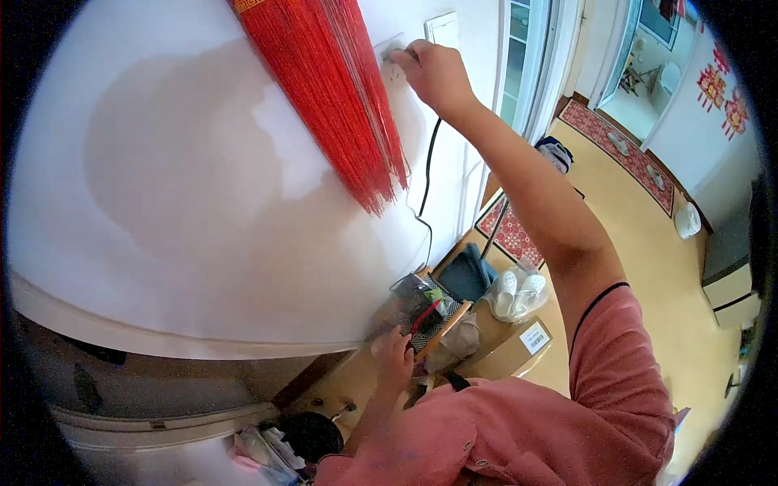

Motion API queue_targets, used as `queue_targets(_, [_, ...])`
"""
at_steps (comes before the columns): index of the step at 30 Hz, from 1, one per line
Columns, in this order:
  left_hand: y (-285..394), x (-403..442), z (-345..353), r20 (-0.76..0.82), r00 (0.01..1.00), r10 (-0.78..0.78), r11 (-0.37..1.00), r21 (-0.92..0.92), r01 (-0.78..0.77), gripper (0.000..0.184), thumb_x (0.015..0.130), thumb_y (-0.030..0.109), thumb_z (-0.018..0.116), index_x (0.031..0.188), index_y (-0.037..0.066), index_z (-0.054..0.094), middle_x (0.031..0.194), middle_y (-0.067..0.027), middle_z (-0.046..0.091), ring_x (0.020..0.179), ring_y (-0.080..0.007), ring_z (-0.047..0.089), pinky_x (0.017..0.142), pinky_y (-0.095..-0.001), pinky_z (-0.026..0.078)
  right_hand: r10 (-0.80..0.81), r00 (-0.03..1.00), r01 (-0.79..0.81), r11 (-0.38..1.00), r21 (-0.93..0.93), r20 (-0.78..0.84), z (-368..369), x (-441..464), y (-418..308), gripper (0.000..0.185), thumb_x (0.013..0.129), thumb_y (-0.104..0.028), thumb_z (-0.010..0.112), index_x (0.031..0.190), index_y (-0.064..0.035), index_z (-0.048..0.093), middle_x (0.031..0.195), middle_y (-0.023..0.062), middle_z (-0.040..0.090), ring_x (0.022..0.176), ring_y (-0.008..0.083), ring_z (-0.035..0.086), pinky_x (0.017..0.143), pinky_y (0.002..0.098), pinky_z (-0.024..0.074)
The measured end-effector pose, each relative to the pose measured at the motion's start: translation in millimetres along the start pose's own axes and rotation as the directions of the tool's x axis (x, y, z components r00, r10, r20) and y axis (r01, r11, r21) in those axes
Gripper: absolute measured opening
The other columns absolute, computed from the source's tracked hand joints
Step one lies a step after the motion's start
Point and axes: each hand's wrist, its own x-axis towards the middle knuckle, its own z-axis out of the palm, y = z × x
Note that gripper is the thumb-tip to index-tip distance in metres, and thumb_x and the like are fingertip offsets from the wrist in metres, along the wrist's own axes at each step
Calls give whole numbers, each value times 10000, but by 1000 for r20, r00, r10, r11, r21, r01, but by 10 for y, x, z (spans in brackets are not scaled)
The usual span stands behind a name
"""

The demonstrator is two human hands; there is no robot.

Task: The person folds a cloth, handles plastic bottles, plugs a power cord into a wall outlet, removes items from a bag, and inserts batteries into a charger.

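Reaching up with right hand (pixel 431 73) to pale wall plate (pixel 391 45), fingers drawn together; unable to tell what lies between. Noted thin black cable (pixel 430 162) hanging beneath that hand, near long red fringed tassel (pixel 324 105). Holding left hand (pixel 395 356) low, fingers slightly apart, beside dark wood-edged container (pixel 443 330).

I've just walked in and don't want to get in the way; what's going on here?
A person's right hand is raised to the wall beside a red tassel; what its fingers grip is unclear. A dark cord hangs below it. The left hand is low, beside a container of odds and ends.
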Motion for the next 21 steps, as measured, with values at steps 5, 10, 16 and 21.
queue_targets(5, [63,-25,-55,18,1000,4,997,78,-5,298,855,97,581,1148,43,600,1347,-172,474,1184,-350,493,989,-485,380,-7,1000,8,999,43,-22,111,-144,88,313,919,-287,569,851,-6,688,698,181,650,608,336,618,631,377,502])
queue_targets(10, [-11,-20,-123,-18,997,77,992,105,-75,293,847,86,591,1134,30,601,1321,-188,492,1166,-372,503,976,-473,403,-132,991,133,982,-136,14,18,82,16,315,916,-283,567,837,-6,694,681,180,644,590,325,619,623,388,507])
queue_targets(16, [22,-1,-171,12,998,67,997,37,-68,280,833,71,593,1107,19,611,1298,-205,505,1158,-401,507,967,-457,427,-16,991,31,994,-106,136,24,133,-5,275,883,-263,600,944,-13,696,783,166,668,707,335,645,705,366,523])
queue_targets(21, [-67,-97,-123,-1,999,45,987,155,-44,304,835,69,585,1134,12,596,1267,-218,525,1168,-402,501,989,-454,413,-114,993,115,993,-14,30,319,121,184,322,860,-300,614,863,13,691,799,229,656,756,392,646,713,449,517])
